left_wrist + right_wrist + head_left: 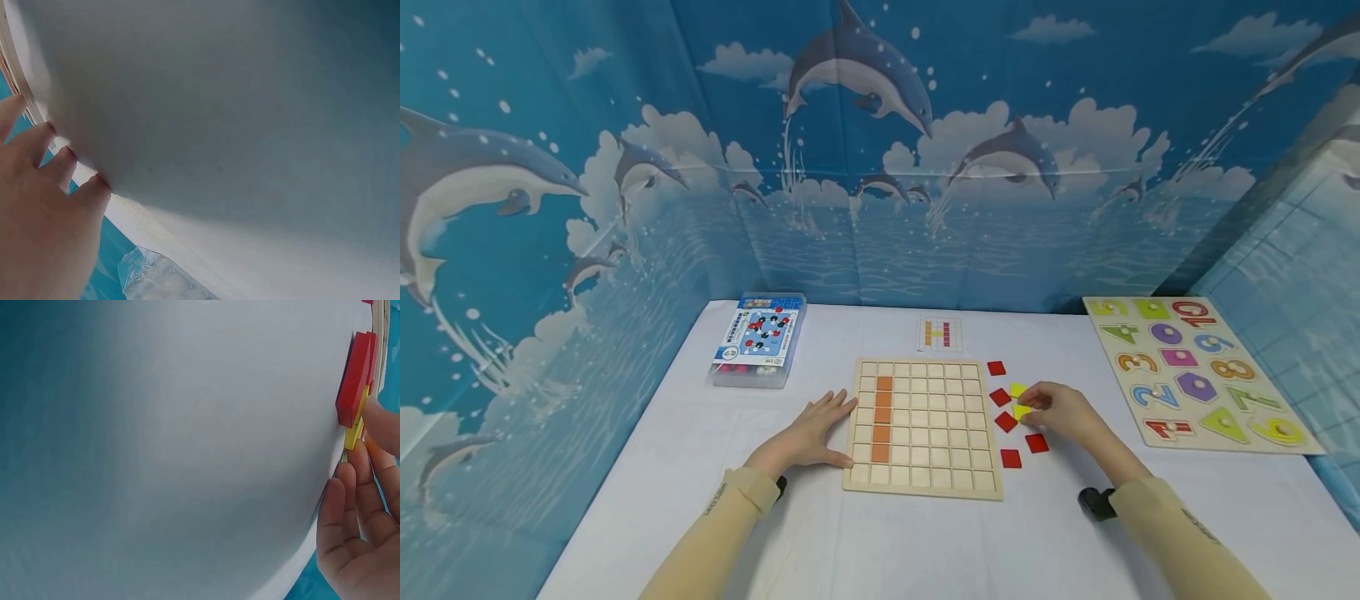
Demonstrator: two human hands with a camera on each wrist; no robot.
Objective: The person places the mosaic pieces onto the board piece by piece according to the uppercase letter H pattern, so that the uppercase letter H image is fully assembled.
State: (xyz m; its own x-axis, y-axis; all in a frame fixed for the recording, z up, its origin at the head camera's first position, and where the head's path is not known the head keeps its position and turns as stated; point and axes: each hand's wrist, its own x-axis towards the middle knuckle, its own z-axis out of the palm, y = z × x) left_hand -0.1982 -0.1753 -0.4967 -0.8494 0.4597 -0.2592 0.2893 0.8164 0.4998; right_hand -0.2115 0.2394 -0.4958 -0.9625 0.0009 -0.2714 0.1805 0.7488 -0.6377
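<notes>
A wooden grid board (923, 492) lies flat, with several orange tiles (882, 414) forming a vertical line in its second column. Along the board's left edge, my left hand (808, 433) rests with fingers spread, its fingertips at the rim. My right hand (1067, 414) is right of the board, thumb and fingertips pinching a yellow tile (1020, 412). Another yellow tile (1017, 389) lies just beyond the fingers. Several red tiles (1006, 422) are scattered around them. In the right wrist view, a red tile (354, 381) overlaps the yellow one beside my thumb.
A small pattern card (942, 334) lies behind the board. At the back left sits a clear plastic case (760, 342) with a molecule picture. A wooden number-and-shape puzzle (1198, 375) occupies the right side. A dolphin-print curtain (880, 242) borders the white table (925, 550).
</notes>
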